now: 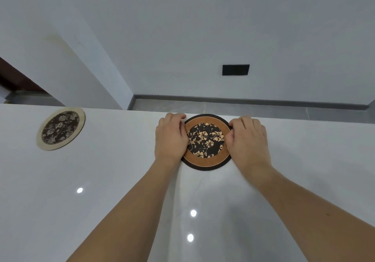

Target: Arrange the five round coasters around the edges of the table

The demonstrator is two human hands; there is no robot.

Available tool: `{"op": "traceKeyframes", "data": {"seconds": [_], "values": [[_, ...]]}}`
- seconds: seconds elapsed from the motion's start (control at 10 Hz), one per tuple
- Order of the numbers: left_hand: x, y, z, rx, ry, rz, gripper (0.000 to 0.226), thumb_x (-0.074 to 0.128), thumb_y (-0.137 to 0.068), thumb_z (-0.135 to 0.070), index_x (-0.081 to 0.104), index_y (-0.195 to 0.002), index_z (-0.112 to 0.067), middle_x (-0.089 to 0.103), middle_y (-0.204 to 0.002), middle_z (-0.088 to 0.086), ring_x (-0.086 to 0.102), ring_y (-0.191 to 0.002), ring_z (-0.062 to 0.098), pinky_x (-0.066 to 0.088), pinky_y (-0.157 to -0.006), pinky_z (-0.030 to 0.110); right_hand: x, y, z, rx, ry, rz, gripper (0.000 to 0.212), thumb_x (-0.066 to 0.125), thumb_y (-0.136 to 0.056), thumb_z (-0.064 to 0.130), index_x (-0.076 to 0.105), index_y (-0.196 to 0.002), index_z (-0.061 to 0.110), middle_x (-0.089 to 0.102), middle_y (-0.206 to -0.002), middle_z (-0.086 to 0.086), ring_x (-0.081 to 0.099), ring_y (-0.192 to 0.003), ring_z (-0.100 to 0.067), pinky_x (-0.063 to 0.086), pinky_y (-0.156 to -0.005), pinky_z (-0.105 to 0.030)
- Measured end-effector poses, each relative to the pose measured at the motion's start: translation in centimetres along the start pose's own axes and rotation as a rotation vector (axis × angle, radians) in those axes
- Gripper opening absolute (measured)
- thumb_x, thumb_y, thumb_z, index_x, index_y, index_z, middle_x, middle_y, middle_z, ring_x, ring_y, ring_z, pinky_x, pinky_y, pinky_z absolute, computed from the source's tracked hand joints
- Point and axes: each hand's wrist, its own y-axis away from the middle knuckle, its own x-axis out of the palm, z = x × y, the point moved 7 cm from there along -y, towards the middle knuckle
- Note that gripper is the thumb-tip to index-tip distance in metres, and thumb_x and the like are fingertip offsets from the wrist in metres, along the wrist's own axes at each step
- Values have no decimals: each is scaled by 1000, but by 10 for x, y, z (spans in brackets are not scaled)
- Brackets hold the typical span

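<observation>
Three ceiling-light glints sit nearest me on the glossy white table (101,180). Past them my left hand (170,138) and right hand (248,140) flank the brown floral coaster (206,140) at the far edge, fingers curled, pinching its rim. Farther left lies a beige-rimmed coaster (60,129); beyond, a black wall plate (235,69).

Bare table (113,180) between both coasters (60,129)

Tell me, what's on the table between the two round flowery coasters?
Nothing but the left hand, which rests on the brown-rimmed coaster. From there to the cream-rimmed coaster, the head view shows bare white table.
</observation>
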Motion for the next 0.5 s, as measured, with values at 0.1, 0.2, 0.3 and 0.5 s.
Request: {"op": "traceKeyframes", "data": {"seconds": [0.1, 0.2, 0.3, 0.5], "values": [[-6, 3, -3, -5, 35, -4, 28, 46, -99, -19, 58, -123, -12, 62, -121, 9, 53, -108, 26, 44, -95, 40, -4, -1, 0, 19, -44, 16, 20, 49, -88, 16, 62, -103, 10, 62, -101, -9, 54, -94, -28, 43, -84, -40], [-21, 9, -3, -2, 23, 19, 33, 41, -101, -22, 52, -130, -10, 56, -130, 10, 49, -118, 27, 40, -98, 38, -16, 1, 6, 4, -64, 28, 27, 50, -90, 21, 59, -113, 10, 61, -111, -10, 53, -103, -28, 43, -89, -39], [-40, 18, 6, 0, -27, 21, 37, 39, -102, -24, 46, -136, -10, 50, -138, 10, 44, -125, 28, 38, -100, 37, -34, 8, 19, -43, -129, 5, 35, 52, -89, 24, 55, -120, 8, 58, -120, -10, 52, -112, -29, 43, -94, -39], [-74, 39, 20, -46, -55, -7, 43, 38, -103, -28, 42, -141, -9, 44, -146, 9, 37, -134, 27, 34, -108, 37, -51, 26, 45, -115, -139, 43, 42, 51, -88, 29, 51, -125, 10, 56, -123, -10, 50, -115, -28, 42, -96, -38]]}}
